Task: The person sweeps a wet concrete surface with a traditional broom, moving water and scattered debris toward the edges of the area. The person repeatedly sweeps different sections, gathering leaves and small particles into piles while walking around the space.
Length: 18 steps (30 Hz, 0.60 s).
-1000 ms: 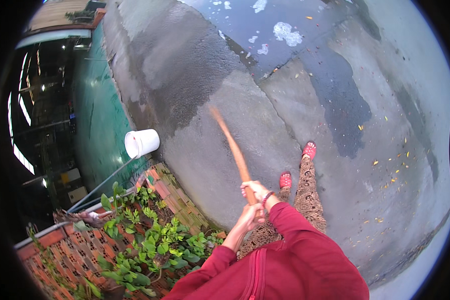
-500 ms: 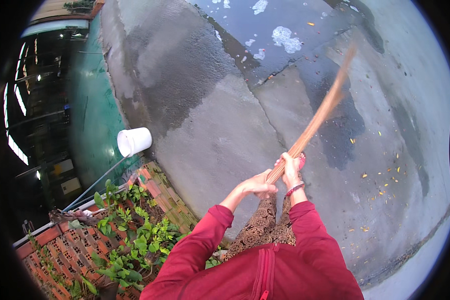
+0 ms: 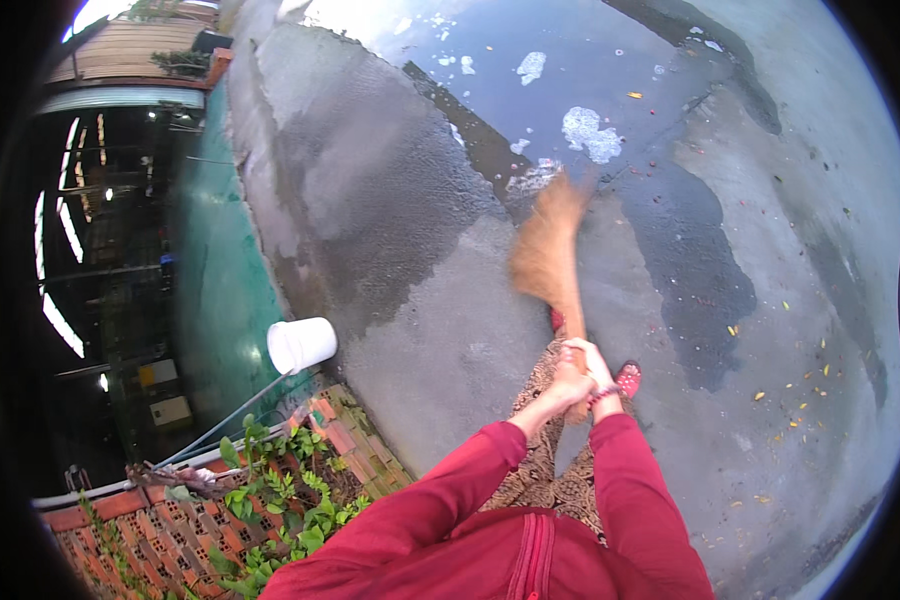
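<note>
A straw broom [image 3: 550, 245] points away from me, its bristles fanned out and smeared by motion. Both my hands are closed round its handle, close together. My left hand [image 3: 570, 382] grips the part nearer my body, and my right hand [image 3: 594, 366], with a red bracelet at the wrist, wraps it right beside the left. The bristle tips are at the near edge of a puddle [image 3: 510, 90] with white foam [image 3: 591, 134] floating on it. A short end of the handle sticks out below my hands.
On the left a white bucket [image 3: 303, 345] lies tipped by a green wall [image 3: 215, 230], next to a thin pipe [image 3: 232, 421]. Stacked red bricks [image 3: 160, 535] and leafy plants [image 3: 315, 520] fill the lower left. Yellow leaves [image 3: 793, 424] dot the concrete [image 3: 430, 350] at right.
The broom has swung from the upper right to the left, and its bristles have spread. My hands have drawn together on the handle. One foot has stepped ahead, and the whole view has shifted.
</note>
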Motion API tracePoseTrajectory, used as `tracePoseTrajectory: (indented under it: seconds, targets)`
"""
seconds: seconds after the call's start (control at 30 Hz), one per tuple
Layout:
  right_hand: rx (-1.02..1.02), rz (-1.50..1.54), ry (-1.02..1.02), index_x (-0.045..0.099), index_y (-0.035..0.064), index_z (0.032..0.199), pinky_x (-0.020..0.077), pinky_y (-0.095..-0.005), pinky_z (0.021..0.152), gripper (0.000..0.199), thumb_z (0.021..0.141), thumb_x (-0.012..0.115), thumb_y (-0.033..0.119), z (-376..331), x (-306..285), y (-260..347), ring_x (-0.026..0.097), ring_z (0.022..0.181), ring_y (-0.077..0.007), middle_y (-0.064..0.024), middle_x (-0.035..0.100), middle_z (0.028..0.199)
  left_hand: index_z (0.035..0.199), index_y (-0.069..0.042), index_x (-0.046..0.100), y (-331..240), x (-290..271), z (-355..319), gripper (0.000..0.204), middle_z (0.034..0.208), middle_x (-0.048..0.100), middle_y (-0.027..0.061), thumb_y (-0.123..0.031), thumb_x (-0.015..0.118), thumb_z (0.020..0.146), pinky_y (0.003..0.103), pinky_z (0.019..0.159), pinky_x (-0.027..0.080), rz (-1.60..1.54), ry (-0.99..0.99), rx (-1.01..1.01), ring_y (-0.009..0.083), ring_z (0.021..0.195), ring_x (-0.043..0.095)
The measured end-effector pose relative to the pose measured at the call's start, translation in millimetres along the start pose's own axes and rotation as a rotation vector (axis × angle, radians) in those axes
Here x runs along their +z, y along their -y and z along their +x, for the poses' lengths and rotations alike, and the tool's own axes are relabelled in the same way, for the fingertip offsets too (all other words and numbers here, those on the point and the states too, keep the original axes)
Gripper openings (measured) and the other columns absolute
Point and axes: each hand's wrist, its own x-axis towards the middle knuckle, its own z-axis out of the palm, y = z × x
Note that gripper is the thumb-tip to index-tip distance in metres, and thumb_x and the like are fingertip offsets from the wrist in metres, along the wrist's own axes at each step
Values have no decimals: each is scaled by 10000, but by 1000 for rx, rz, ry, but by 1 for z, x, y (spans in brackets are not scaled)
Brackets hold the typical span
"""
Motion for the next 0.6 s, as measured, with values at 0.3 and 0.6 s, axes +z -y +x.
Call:
tracePoseTrajectory:
  seconds: [0.3, 0.6]
  targets:
    - [-707, 235, -540, 491, 37, 670, 462, -324, 477, 94, 731, 556, 68, 2, 80, 17, 513, 497, -187, -71, 524, 608, 1209, 32, 363, -102, -129, 17, 600, 661, 533, 48, -102, 609, 678, 238, 419, 436, 201, 862, 138, 93, 498, 528]
    - [-45, -115, -3, 505, 49, 759, 451, -282, 456, 135, 739, 615, 124, 60, 215, -22, 512, 506, -162, -46, 507, 605, 1189, 84, 321, -86, -210, -29, 544, 718, 582, 126, -77, 572, 733, 299, 438, 488, 109, -138, -111, 176, 513, 578]
